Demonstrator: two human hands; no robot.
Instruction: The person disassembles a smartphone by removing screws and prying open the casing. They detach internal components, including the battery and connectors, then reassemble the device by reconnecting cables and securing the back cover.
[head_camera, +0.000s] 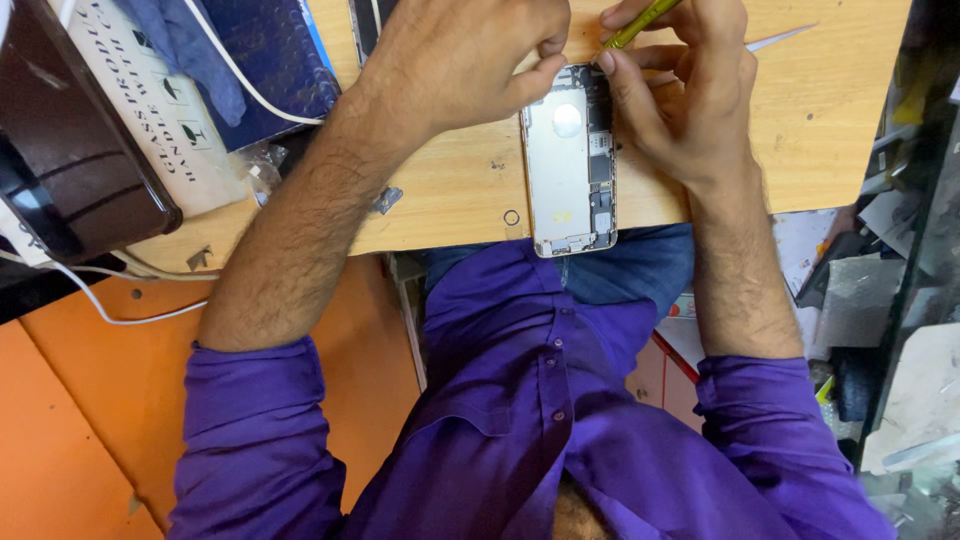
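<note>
seen from above, a person's left hand (455, 55) presses an opened phone (570, 160) flat on the wooden bench (820, 110) to steady it, while the right hand (680, 90) pinches a yellow-green tool (640, 22) angled into its top corner.

Hidden & cut off
Our left hand (455, 55) covers the opened phone (570, 165) top; the yellow-green tool (640, 22) runs off the top edge, tip lost behind our right-hand fingers (625, 95); phone's small parts too tiny to tell.
</note>
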